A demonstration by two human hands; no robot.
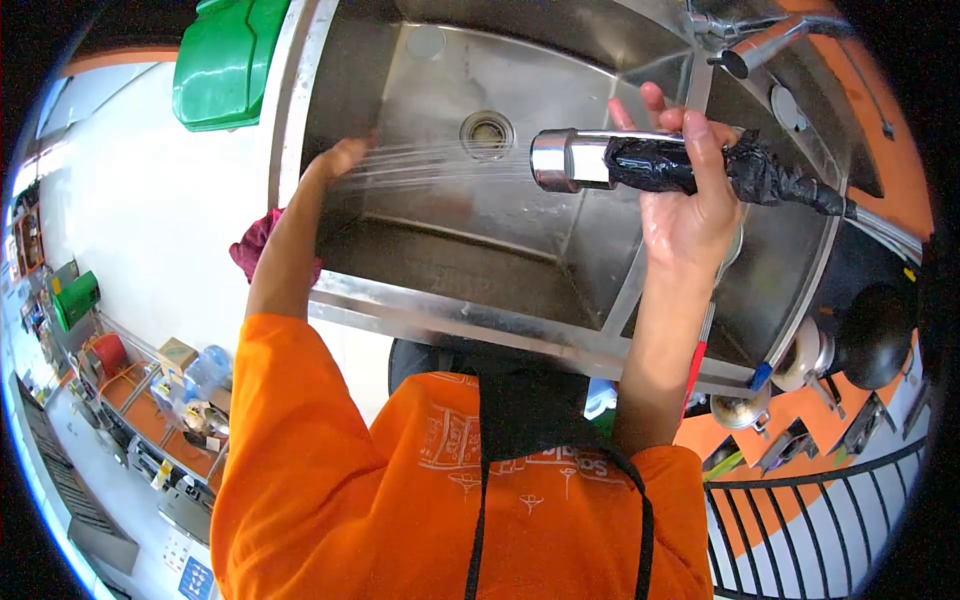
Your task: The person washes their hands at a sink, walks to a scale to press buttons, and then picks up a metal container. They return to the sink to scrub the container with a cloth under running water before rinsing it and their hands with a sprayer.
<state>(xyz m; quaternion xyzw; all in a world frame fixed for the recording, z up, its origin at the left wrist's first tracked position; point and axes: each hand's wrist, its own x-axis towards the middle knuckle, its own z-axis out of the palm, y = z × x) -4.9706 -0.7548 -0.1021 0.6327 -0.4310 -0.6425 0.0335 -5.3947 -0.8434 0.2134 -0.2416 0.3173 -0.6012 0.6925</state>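
Observation:
My right hand (688, 215) is wrapped round a chrome spray nozzle (556, 160), its handle bound in black plastic wrap. The nozzle lies almost level over the metal sink (420, 205) and points left. Thin jets of water run from its face across the basin towards my left hand (347, 158). That hand is at the left wall of the sink, in the path of the spray, its fingers blurred. Below the jets' origin is the round drain (487, 135). A dark red cloth (258, 245) hangs over the sink's left edge, beside my left forearm.
A faucet (750, 55) reaches over the back right corner. The nozzle's hose (885, 232) trails off right. Beyond the left rim stands a green bin (228, 70). Pans (872, 335) hang at the right, above a black railing (820, 490).

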